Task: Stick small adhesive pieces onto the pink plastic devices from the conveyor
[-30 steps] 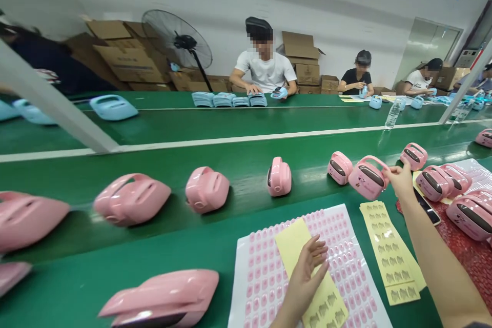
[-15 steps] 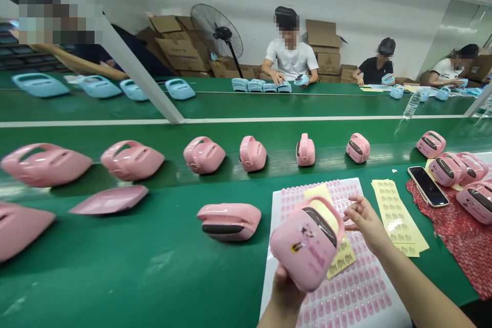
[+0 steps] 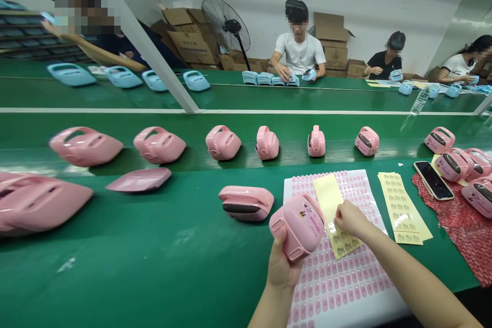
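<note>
My left hand (image 3: 282, 264) grips a pink plastic case with a handle (image 3: 298, 223) from below. A small cartoon picture and lettering show on its face, and the case is tilted. Just to its right, my right hand (image 3: 351, 219) has its fingers curled together over a yellow sticker strip (image 3: 328, 192). Whatever the fingertips pinch is hidden. Under the strip lies a white sheet of pink oval stickers (image 3: 338, 284). Another pink case (image 3: 246, 203) with a dark panel lies left of the sheet.
Several pink cases (image 3: 223, 142) stand in a row along the green conveyor (image 3: 169, 113). More yellow strips (image 3: 400, 205), a phone (image 3: 433, 180) and red bubble wrap (image 3: 457, 225) lie on the right. People (image 3: 302, 54) handle blue cases (image 3: 196, 81) across the line.
My right hand has moved left and down from beside the case's handle to the yellow strip, its fingers closing. The case has turned and tipped in my left hand. The camera view has shifted left.
</note>
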A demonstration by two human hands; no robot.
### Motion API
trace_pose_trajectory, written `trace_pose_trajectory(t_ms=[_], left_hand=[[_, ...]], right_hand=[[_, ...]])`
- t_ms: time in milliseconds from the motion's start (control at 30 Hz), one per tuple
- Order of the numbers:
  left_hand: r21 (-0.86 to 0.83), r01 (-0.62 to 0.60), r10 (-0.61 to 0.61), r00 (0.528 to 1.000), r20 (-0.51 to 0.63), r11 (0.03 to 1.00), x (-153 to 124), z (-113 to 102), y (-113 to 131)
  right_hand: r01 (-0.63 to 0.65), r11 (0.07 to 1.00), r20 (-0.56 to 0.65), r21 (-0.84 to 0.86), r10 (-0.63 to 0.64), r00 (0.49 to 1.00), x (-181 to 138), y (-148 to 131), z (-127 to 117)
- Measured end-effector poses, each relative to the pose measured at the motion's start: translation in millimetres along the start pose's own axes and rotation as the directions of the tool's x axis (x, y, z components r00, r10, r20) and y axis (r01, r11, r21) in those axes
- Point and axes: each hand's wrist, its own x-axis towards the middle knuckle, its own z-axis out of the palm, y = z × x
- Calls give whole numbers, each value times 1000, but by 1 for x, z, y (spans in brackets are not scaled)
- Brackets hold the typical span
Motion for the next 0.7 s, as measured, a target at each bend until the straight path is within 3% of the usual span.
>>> trace_pose_trajectory(t_ms=[167,267,367,533,700], left_hand=[[65,14,-14,1000,6,998,-2,9,0],[89,7,-7,1000,-5,996,-1,18,0],[107,19,-17,1000,-23,994,3,26,-1],[216,-43,26,997,78,976,10,35,-9],[331,-98,56,990,133,938,8,41,-20]], right_hand=[[-16,1000,-8,-26,16,1000,-1,-4,7],[13,998,-5,63,-13,1000,-6,0,7],[34,974,81,224,-53,995,-9,9,2],[7,844,265,537,-176,948,-16,22,-20],[42,664,181,747,-263,948,-27,6,-49]])
